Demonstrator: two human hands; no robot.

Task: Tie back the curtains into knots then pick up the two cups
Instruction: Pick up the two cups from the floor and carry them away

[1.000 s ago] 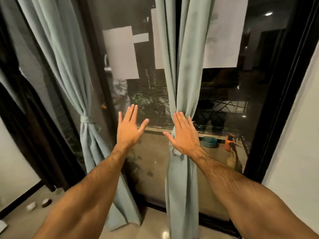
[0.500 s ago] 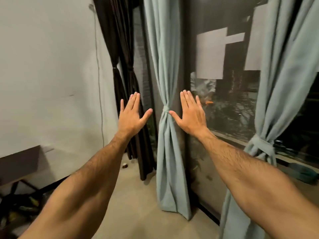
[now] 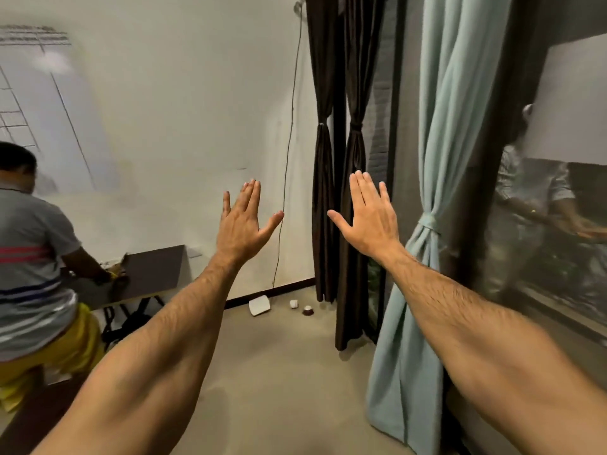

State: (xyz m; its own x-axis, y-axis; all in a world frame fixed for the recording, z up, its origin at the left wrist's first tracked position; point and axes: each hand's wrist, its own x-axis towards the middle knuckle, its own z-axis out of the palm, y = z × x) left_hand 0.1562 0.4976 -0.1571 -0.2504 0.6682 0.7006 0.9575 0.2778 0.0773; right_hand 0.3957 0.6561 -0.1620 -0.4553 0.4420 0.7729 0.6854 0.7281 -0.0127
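A single wide-angle head-worn view looks forward and slightly down along both outstretched arms toward the room's corner, hands [image 3: 331,221] near, the wall [image 3: 180,110] left, the window [image 3: 558,224] right, the floor [image 3: 279,372] below.

I see two cups [image 3: 301,307] on the floor [image 3: 279,372] left of the knotted curtains [image 3: 423,224], with a table [image 3: 151,274] further left.
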